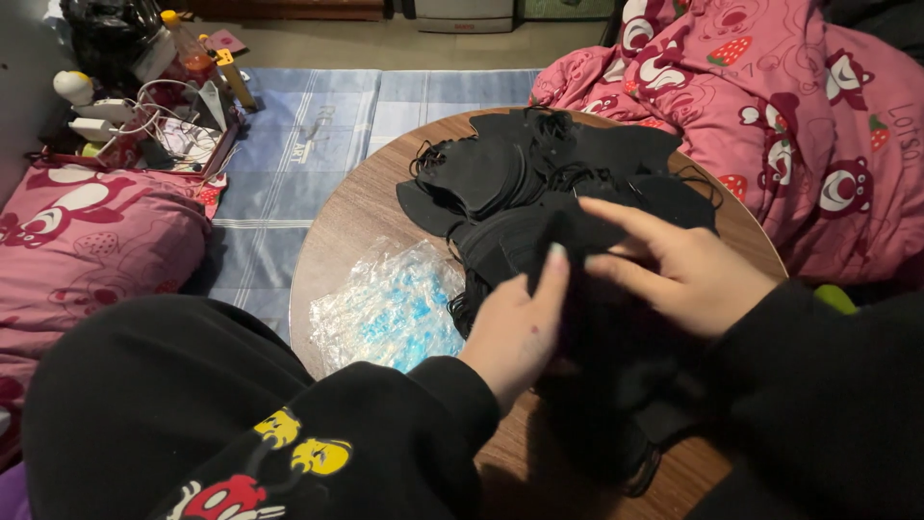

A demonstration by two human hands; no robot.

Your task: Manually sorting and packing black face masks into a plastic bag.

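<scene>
A heap of black face masks [539, 173] with thin ear loops covers the far and middle part of a round wooden table [351, 217]. My left hand [515, 327] grips the near edge of one black mask [587, 318], thumb on top. My right hand [679, 270] pinches the same mask from the right, fingers stretched over it. Both arms wear black sleeves; the left sleeve [289, 472] has cartoon prints. A stack of clear plastic bags [390, 308] with blue print lies on the table just left of my left hand.
A pink cartoon-print blanket [808, 116] lies to the right and a matching pillow [87, 241] to the left. A blue checked mat [298, 144] covers the floor. Cables, bottles and chargers [154, 106] clutter the far left corner.
</scene>
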